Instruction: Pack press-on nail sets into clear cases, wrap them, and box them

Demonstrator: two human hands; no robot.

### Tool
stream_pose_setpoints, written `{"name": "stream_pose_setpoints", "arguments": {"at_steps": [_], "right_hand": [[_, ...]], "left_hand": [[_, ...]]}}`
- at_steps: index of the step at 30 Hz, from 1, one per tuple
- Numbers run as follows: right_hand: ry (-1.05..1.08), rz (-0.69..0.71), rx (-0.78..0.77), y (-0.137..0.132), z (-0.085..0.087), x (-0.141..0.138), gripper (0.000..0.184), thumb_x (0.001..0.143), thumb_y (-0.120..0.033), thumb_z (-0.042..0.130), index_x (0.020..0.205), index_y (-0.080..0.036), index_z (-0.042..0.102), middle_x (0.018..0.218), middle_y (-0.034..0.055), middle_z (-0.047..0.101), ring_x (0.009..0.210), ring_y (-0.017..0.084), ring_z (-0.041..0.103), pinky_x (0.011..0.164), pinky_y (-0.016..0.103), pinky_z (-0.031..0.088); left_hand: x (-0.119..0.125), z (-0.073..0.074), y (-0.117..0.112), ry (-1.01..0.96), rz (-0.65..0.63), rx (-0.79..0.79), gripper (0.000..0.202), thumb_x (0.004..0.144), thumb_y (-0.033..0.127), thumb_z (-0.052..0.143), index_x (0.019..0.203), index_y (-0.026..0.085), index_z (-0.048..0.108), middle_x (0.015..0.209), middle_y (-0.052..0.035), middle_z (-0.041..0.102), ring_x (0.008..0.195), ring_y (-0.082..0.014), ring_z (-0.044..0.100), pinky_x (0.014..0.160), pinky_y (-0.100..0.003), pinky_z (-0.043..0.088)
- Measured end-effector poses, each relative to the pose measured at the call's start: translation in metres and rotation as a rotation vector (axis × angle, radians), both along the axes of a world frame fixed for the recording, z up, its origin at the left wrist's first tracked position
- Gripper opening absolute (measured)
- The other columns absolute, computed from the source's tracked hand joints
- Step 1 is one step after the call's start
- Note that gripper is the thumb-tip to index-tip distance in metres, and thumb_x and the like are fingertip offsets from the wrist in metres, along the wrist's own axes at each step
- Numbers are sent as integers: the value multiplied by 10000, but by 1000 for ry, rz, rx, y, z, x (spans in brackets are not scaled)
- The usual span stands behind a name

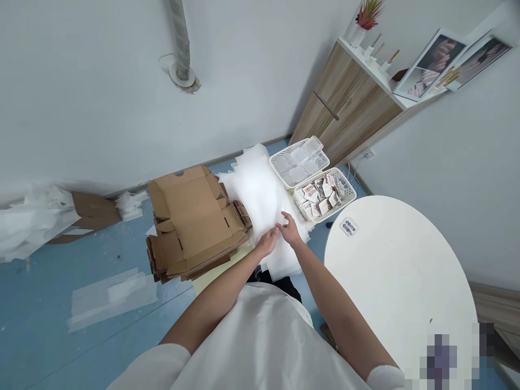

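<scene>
My left hand (268,242) and my right hand (289,229) meet over a pile of thin white packing sheets (260,184). The left fingers are pressed together, their tips touching or almost touching the right hand; anything pinched there is too small to make out. On the right hand, the fingers are partly bent and spread apart, with nothing visible held. To the left of the pile lies a stack of flattened brown cardboard boxes (199,208). Two white plastic baskets stand beyond my right hand: one basket (287,182) has clear packets, the other (349,187) small printed packets.
A round white table (398,254) stands at the right, bearing a small clear case (349,227). Behind it is a wooden cabinet (349,92) with picture frames and a plant. An open carton (95,211) and loose plastic sheeting (111,298) lie on the blue floor at left.
</scene>
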State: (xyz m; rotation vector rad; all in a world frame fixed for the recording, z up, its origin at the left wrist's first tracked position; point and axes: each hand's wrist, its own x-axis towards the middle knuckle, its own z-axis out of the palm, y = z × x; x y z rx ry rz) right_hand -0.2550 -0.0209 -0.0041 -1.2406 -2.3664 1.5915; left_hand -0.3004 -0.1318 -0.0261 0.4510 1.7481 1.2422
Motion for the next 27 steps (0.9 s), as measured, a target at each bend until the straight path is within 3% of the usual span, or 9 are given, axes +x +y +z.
{"name": "stream_pose_setpoints", "arguments": {"at_steps": [3,7,12,15,17,21,24,27], "right_hand": [[-52,97,153,9,11,-4,434,706,-237,439,1138,-210,456,1041,66,526,685,141,520,707,326,447],[-18,222,388,17,34,1,392,713,-143,361,1087,-187,468,930,56,536,768,168,514,717,304,425],[44,254,589,26,69,33,368,753,-93,300,1026,-195,525,1005,75,490,883,179,504,767,301,415],[92,166,644,35,87,65,365,781,-102,289,1016,-212,545,1084,78,458,947,181,501,779,302,424],[138,93,660,39,97,91,360,796,-119,290,1027,-221,546,1129,78,446,977,183,498,777,305,433],[245,-130,653,42,111,150,341,796,-143,317,1041,-221,542,1119,83,474,939,178,519,766,316,446],[258,-375,610,41,115,201,335,783,-184,357,1078,-208,513,1113,92,499,854,172,542,732,328,455],[230,-559,509,39,110,256,393,753,-247,428,1144,-214,460,1103,81,529,731,146,537,688,324,462]], "left_hand": [[1,3,-5,35,-9,-15,481,857,477,240,1102,174,522,1044,-84,604,996,-202,545,897,-361,382],[7,12,-11,276,168,-35,402,809,381,421,1160,187,448,1199,-107,467,1037,-202,510,890,-360,396],[20,24,-3,472,242,-45,581,751,274,518,1273,191,275,1347,-130,257,1271,-247,237,1011,-420,268],[33,29,12,399,226,-99,741,742,306,540,1332,176,111,1411,-152,109,1313,-269,119,1033,-420,230],[45,32,25,248,177,-91,784,763,351,516,1346,198,15,1419,-156,104,1292,-265,207,999,-395,295],[76,39,48,-6,42,23,706,801,333,458,1346,234,20,1319,-154,338,1085,-205,500,858,-329,436],[103,44,64,78,-34,65,689,771,268,504,1339,216,117,1226,-141,434,1012,-180,542,832,-301,451],[130,48,79,173,-94,114,752,753,238,528,1351,220,73,1193,-128,453,939,-161,572,785,-284,473]]}}
